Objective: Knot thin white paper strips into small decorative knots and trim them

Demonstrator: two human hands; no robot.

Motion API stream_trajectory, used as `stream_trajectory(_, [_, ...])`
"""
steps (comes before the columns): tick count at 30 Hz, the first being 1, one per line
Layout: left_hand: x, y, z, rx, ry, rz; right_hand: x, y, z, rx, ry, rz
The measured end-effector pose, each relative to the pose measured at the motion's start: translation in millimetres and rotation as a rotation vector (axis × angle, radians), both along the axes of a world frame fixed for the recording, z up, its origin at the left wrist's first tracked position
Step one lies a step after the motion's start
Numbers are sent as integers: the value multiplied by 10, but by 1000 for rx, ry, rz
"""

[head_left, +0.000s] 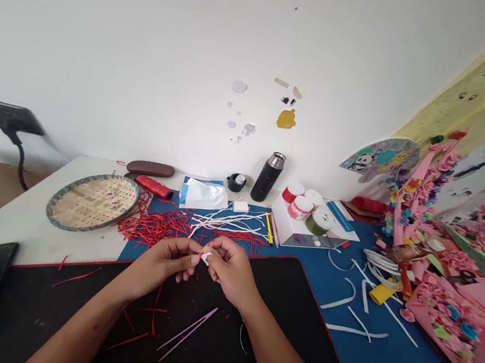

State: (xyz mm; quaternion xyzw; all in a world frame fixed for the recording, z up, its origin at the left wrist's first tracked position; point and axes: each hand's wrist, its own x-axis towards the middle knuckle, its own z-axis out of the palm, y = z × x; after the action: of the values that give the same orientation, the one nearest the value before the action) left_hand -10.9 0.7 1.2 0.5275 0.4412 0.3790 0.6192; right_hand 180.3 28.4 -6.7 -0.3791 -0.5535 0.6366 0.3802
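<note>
Left hand [165, 261] and right hand [229, 268] both pinching a small white paper strip [206, 256] at the fingertips, over a black mat [294, 302], woven basket [79, 207] at ten o'clock holding a few red scraps, lidded paint jars [305, 204] at two o'clock, purple tweezers [187, 333] at six

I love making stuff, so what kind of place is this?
Probably a craft table, maybe at home or school: red paper strips lie scattered, paint jars stand near the wall, and pink paper flowers pile up at the right.
</note>
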Motion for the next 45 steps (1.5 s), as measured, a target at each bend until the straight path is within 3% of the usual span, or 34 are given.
stream_trajectory(3, [-3, 10, -3, -1, 15, 48, 7, 9, 1, -26, 16, -7])
stream_trajectory(8, [-24, 32, -66, 23, 38, 273, 40, 36, 19, -36, 49, -74])
stream_trajectory(11, [-41, 45, -96, 43, 83, 331, 43, 37, 25, -24, 58, -88])
stream_trajectory(20, [58, 3, 24, 198, 222, 245, 9, 26, -33, 6, 17, -65])
stream_trajectory(26, [60, 18, 29, 55, 82, 224, 33, 32, -23, 43, -39, -102])
stream_trajectory(29, [50, 20, 31, 56, 57, 257, 36, 32, -16, 40, -45, -103])
stream_trajectory(36, [88, -6, 3, 83, 115, 166, 16, 17, -40, 67, -45, -97])
stream_trajectory(45, [94, 13, 53, 51, 98, 233, 14, 7, -1, 70, -41, -87])
